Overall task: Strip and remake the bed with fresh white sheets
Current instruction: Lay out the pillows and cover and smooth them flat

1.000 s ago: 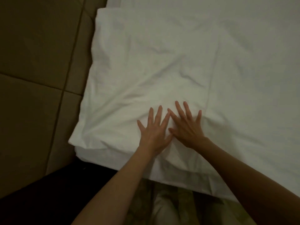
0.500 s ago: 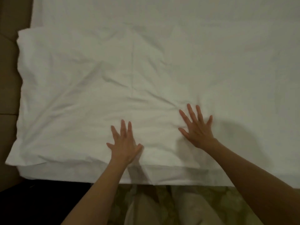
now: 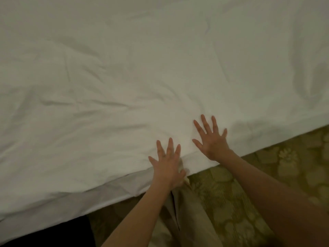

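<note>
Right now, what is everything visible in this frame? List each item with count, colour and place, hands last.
white sheet: one, white, wrinkled, spread over the bed across most of the view.
sheet edge: one, white, a lower layer showing along the near side of the bed.
patterned carpet: one, olive with a pale floral pattern, on the floor at lower right.
beige clothing: one, beige, bottom centre, below the arms.
left hand: one, fingers spread flat on the sheet at the bed's near edge.
right hand: one, fingers spread flat on the sheet, just right of the left hand.
</note>
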`<state>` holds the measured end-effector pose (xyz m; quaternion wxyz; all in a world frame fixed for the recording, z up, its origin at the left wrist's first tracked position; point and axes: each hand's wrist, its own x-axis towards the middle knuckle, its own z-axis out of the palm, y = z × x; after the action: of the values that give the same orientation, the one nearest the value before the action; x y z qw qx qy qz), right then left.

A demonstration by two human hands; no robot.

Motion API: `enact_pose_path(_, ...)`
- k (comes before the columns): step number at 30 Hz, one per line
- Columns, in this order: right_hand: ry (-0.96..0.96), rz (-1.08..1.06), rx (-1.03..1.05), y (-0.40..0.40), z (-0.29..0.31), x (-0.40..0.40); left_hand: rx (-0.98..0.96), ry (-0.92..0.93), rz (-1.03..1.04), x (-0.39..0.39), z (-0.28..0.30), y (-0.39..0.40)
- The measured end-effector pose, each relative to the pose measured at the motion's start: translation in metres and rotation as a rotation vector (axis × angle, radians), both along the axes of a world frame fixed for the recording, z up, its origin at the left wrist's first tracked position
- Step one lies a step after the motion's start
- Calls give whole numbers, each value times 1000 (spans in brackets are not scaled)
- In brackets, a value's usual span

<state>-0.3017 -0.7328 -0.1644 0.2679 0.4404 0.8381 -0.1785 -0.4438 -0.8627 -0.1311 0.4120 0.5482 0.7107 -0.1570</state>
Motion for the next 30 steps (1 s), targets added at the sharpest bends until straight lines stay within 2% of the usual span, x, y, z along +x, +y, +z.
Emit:
enact_pose_path(5,105,-18,-11,-8,-1,42,117,-9,-54,33,-5,-8)
enact_pose_path(6,159,-32,-17,-6,0,51,169,-72,-23,40,-3,-8)
enact_pose_path(7,232,-61,-23,-2,1,58,243,-194,107,48,-4,-8)
enact_pose_path(8,349,-131,-35,2,3,66,303,-356,339,59,-2,-7)
enact_pose_path(10,611,-450,-64,15,14,84,273,-583,957,84,7,5)
enact_pose_path(12,761,-949,-90,23,23,106,98,-753,1604,95,5,13)
enact_pose_path(13,814,-1225,-163,32,24,121,12,-877,1865,100,2,22)
enact_pose_path(15,936,-1751,-475,47,21,154,-14,-1058,2163,108,-2,37)
enact_pose_path(16,1005,-1914,-628,54,18,168,22,-1089,2215,112,-2,47)
enact_pose_path(17,1064,-1991,-733,61,15,177,59,-1108,2237,116,-2,57)
enact_pose_path(21,1296,-1963,-899,88,18,165,161,-1188,2327,126,2,103)
enact_pose_path(23,1338,-1976,-854,108,22,148,232,-1181,2318,127,0,122)
enact_pose_path(26,1386,-2063,-667,135,29,133,463,-1144,2345,129,0,135)
enact_pose_path(28,1441,-2029,-621,135,32,139,559,-1138,2349,134,-2,126)
enact_pose_path(30,1308,-2008,-586,117,27,150,518,-1017,2355,143,-8,113)
